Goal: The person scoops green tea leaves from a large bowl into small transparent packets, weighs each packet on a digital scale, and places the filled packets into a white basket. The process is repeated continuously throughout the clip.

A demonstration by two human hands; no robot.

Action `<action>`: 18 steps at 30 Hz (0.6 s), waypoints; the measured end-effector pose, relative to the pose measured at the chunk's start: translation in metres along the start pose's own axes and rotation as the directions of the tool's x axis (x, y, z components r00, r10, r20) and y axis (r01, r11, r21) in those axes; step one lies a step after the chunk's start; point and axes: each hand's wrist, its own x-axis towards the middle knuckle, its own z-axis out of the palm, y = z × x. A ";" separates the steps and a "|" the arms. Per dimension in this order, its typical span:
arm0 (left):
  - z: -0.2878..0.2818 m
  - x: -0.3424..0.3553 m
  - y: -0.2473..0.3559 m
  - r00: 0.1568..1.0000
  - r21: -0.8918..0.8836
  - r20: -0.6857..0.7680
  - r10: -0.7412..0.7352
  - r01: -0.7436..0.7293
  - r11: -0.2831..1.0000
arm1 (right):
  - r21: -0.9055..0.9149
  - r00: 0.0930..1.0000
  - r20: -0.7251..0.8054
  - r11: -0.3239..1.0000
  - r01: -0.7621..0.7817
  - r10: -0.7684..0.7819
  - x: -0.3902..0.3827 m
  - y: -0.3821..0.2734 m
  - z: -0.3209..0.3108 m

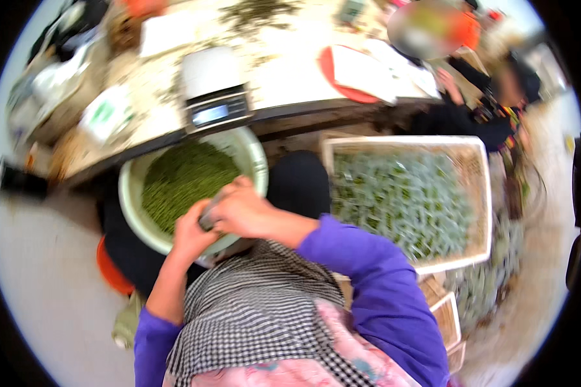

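My left hand (193, 231) and my right hand (240, 209) meet over the near right side of a pale round tub (257, 158). Loose green tea-like leaves (184, 180) fill much of it. Both hands are closed around a small dark grey thing (206, 216), mostly covered by my fingers and blurred, so its kind is unclear. To the right, a white plastic crate (407, 140) holds many small clear packets (400, 206) with green contents. Directly beyond the tub, a digital scale (213, 80) with a lit display stands at the table edge.
Spilled leaves (258, 14) lie on the worktable (281, 64). A red plate (328, 68) with white sheets on it is toward the right. A white bag (106, 115) stands at the left. More packets (484, 284) lie beyond the crate, and a co-worker (490, 103) sits at far right.
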 end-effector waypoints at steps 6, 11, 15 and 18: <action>0.019 0.013 -0.004 0.999 -0.343 -0.005 -0.043 0.039 0.939 | 0.210 0.981 -0.151 0.974 -0.090 0.123 -0.031 0.037 -0.008; 0.022 0.052 0.002 0.996 -0.309 -0.082 -0.026 0.000 0.951 | 0.116 0.594 -0.759 0.953 -0.280 0.267 -0.147 0.121 -0.077; 0.022 0.069 -0.028 0.993 -0.243 -0.115 -0.030 0.001 0.970 | 0.062 0.277 -0.899 0.726 -0.685 0.338 -0.280 0.200 -0.144; 0.027 0.078 -0.037 0.993 -0.223 -0.096 -0.069 0.046 0.974 | 0.056 0.048 -0.941 0.294 -0.954 0.334 -0.388 0.249 -0.182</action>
